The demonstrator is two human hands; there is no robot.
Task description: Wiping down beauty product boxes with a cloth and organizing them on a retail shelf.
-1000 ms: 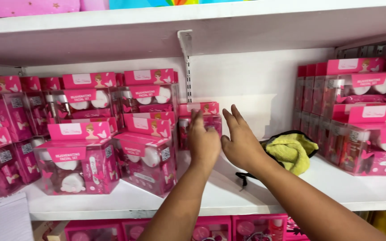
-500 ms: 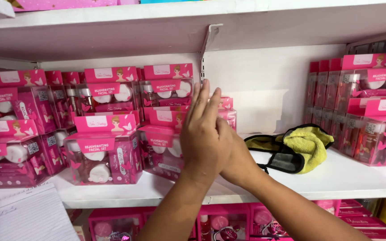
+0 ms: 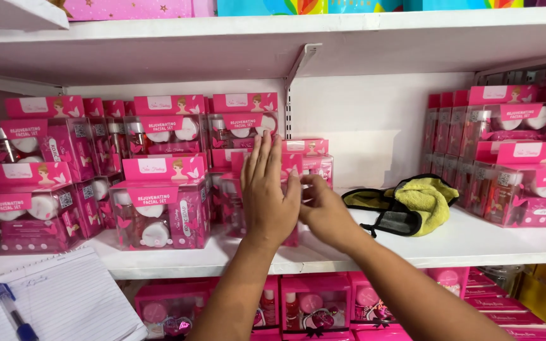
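Bright, even light falls from twelve o'clock. Soft shadow lies under the upper shelf [image 3: 349, 47]. Focus is sharp, with slight bending at the edges.

Both forearms rise from the bottom edge and reach forward, converging near the middle of the view. The left hand [image 3: 270, 199] is raised flat, its back toward the camera, fingers [image 3: 266, 158] straight, pointing upward and held close together (only slightly fanned at the tips). The right hand [image 3: 325, 211] sits just beside it, partly tucked behind the left palm, wrist bent inward; its fingers seem curled in a pinch, though the left hand hides most of them.
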